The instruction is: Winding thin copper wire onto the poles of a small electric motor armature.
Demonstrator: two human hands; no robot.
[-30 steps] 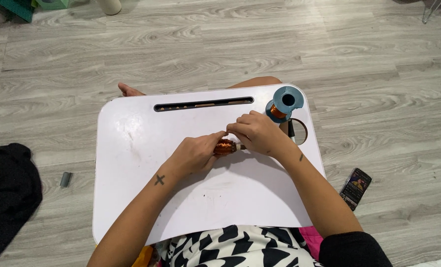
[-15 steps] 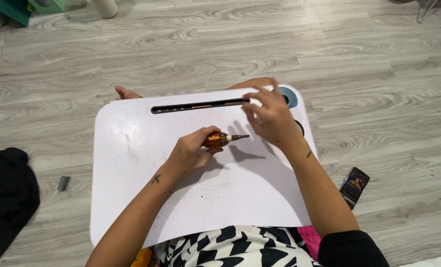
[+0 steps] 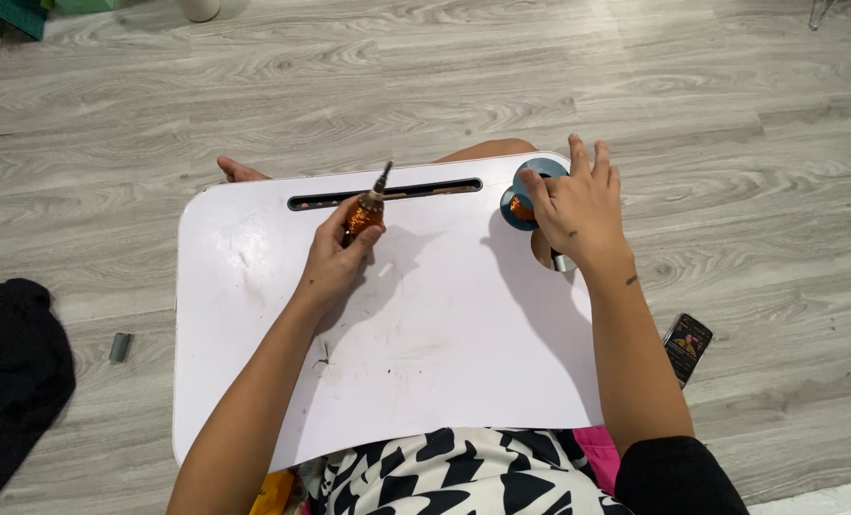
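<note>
A white lap tray [image 3: 445,362] lies across my legs. My left hand [image 3: 335,257] grips a small orange-handled tool [image 3: 366,208] with a dark metal tip that points up toward the long slot [image 3: 387,194] at the tray's far edge. My right hand [image 3: 573,210] rests with fingers spread on a blue spool of copper wire [image 3: 521,202] at the tray's far right corner, covering most of it.
A dark phone [image 3: 687,343] lies on the grey wood floor to the right of the tray. A black cloth [image 3: 10,372] and a small grey object [image 3: 119,346] lie to the left. A bare foot [image 3: 239,172] shows beyond the tray.
My hands parted: the left hand swung the tool's tip from sideways to pointing away from me, and the right hand moved from the tool to the blue spool.
</note>
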